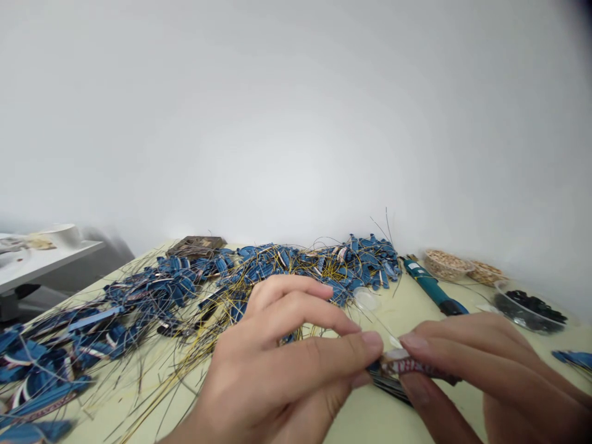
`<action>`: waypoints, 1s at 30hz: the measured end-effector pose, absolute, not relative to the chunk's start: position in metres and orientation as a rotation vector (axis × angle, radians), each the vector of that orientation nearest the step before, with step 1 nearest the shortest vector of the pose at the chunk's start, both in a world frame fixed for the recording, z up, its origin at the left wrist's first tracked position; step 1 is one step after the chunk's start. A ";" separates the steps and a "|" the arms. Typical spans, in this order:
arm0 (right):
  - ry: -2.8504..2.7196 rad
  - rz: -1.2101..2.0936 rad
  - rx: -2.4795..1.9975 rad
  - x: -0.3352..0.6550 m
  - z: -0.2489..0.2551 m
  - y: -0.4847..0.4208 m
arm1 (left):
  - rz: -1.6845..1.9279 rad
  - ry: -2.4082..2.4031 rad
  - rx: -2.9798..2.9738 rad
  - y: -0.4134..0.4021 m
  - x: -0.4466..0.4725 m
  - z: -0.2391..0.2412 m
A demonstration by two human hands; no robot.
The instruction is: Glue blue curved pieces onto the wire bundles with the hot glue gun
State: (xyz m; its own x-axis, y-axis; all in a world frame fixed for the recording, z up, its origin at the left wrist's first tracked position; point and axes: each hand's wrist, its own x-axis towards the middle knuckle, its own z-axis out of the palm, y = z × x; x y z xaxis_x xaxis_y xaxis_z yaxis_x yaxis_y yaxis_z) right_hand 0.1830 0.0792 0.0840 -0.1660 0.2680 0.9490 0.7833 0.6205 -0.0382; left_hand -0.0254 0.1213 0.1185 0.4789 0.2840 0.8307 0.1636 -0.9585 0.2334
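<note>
A small, narrow strip with a pale top and a red-brown and white patterned edge [401,366] sits low and right of centre, raised in front of the pale yellow-green surface [337,425], between the two hands. The right hand [494,370] has it pinched, one fingertip on the upper side and another beneath. The fingertips of the left hand [287,364] are drawn close together at the strip's left end; whether they grip it or only rest against it, I cannot tell. Its other fingers arch loosely above. The strip looks very light, probably stiff enough to keep its shape yet able to flex, and not especially slippery. Its thinness suggests that hard bending could crease it, so a gentle pinch across the flat faces, near one end, would suit best and leave the patterned edge free. Its long axis runs roughly left to right across the view, dipping slightly to the right, with the left end pointing at the left fingertips and the other part largely covered by the right fingers. The patterned edge faces the wearer. Thin dark strips [391,387] show just below it. Beyond the hands lies a tangled heap of blue pieces with black and yellow wires [263,264], and to its right a teal cylindrical tool with a dark end [429,286] lies slantwise.
</note>
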 end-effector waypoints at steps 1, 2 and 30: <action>-1.672 -0.586 -0.899 0.179 0.083 0.079 | 1.498 0.391 2.587 0.121 -0.025 0.118; -1.633 -0.595 -0.922 0.175 0.082 0.078 | 1.510 0.388 2.573 0.121 -0.025 0.118; -1.899 -1.074 -0.830 0.200 0.087 0.076 | 1.537 0.461 2.401 0.117 -0.026 0.114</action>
State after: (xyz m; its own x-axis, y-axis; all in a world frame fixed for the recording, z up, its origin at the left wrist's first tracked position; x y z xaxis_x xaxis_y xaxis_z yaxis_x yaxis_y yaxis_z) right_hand 0.1996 0.0757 0.0866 -0.4774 0.1567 0.8646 0.8216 0.4284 0.3760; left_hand -0.0256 0.1173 0.1135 0.3924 0.3946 0.8309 0.1273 -0.9179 0.3758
